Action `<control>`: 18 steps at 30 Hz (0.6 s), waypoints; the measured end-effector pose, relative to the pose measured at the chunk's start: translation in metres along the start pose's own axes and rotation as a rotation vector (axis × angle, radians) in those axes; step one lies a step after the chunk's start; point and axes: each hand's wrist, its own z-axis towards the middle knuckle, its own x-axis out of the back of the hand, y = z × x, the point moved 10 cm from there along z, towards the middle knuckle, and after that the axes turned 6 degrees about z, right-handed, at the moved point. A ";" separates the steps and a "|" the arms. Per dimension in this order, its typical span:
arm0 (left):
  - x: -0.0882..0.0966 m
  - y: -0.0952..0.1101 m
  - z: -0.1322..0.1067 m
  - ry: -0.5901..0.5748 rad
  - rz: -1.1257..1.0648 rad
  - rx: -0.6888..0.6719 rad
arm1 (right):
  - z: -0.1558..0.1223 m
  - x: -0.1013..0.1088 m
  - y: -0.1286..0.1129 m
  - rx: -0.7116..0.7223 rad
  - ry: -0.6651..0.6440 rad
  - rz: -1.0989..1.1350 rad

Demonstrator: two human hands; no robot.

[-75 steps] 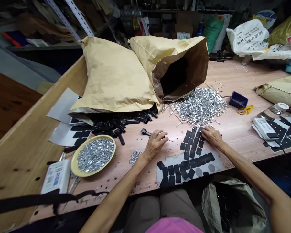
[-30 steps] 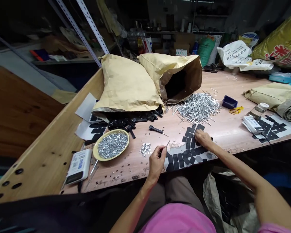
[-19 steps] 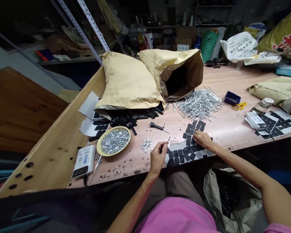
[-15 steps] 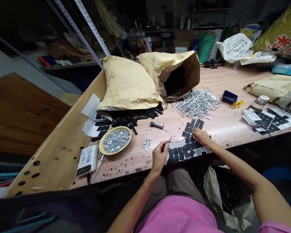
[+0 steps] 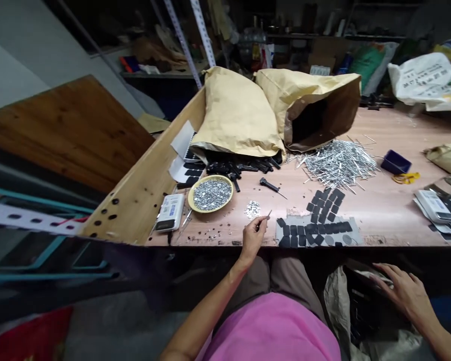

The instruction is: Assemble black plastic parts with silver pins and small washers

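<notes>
My left hand (image 5: 253,236) is closed in a pinch at the table's front edge, with the tip of a thin rod (image 5: 269,214) sticking out past the fingers. Most of that rod is hidden in the grip. A sheet with rows of black pads (image 5: 304,229) lies just to its right, and a small heap of shiny metal bits (image 5: 252,209) just beyond it. Below the table edge at right, my right hand (image 5: 406,290) is open, fingers stretched, over the mouth of a sack (image 5: 336,296) with dark parts inside. It seems to hold nothing.
A yellow bowl (image 5: 191,201) of metal bits stands left, near a white box-like device (image 5: 170,212). Behind are paper sacks (image 5: 244,110), a pile of thin metal rods (image 5: 338,163) and a blue tray (image 5: 396,162). One black part (image 5: 269,185) with a rod lies mid-table.
My right hand has left the black pads and moved down and right over the sack, its fingers opening. The left hand keeps its pinch. The view has swung left.
</notes>
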 end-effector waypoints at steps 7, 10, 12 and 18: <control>0.006 -0.015 0.004 0.033 -0.015 0.044 | 0.134 -0.039 -0.143 0.291 -0.122 0.318; 0.022 -0.026 -0.001 0.080 -0.039 0.082 | 0.183 -0.086 -0.227 0.436 -0.242 0.334; 0.033 -0.038 -0.005 0.096 -0.062 0.143 | 0.205 -0.120 -0.265 0.453 -0.348 0.280; 0.052 -0.058 -0.005 0.080 -0.142 0.248 | 0.234 -0.160 -0.303 0.394 -0.493 0.097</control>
